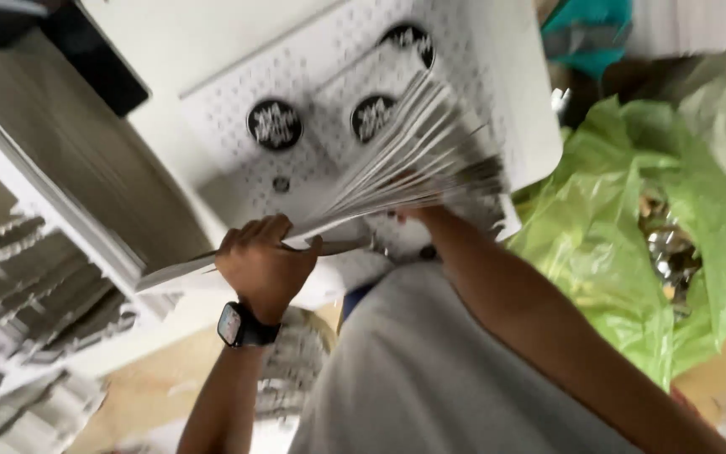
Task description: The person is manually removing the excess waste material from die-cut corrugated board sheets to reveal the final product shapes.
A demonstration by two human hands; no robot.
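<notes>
Green bag (632,210) (crumpled) beside fanned sheets (405,160).

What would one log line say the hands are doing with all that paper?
left hand: grips paper stack at its edge | right hand: mostly hidden, fanning sheets | nearby: green plastic bag, white printed sheet

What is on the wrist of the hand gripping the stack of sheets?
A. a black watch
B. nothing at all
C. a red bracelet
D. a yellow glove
A: the left hand grips the stack of sheets, and a black watch with a lit square face sits on its wrist.
</notes>
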